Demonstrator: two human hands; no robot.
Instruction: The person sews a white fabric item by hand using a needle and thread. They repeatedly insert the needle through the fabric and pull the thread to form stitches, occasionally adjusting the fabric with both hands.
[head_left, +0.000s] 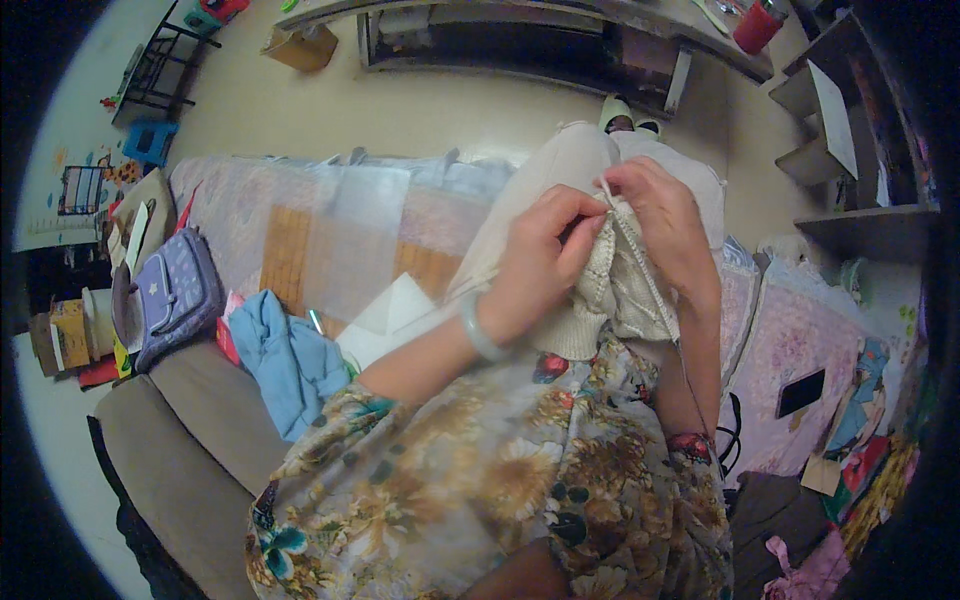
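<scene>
A cream knitted piece (592, 307) with ribbed edging hangs above my lap. My left hand (544, 251) pinches its upper edge between thumb and fingers, and a pale bangle (480, 326) circles that wrist. My right hand (652, 210) grips a pale strand or needle tip (606, 186) at the top of the knitting, its fingertips close to the left ones. Stitches line a slanting edge on the right side of the piece. From its lower corner a thin dark cord (691, 386) runs down along my right forearm. The fingers partly hide the working point.
A light blue cloth (281, 360), white paper (390, 315) and a purple bag (176, 281) lie to my left on the sofa. A dark phone (800, 393) rests on the pink cover at right. Ahead stand a low table (525, 75) and a cardboard box (304, 49).
</scene>
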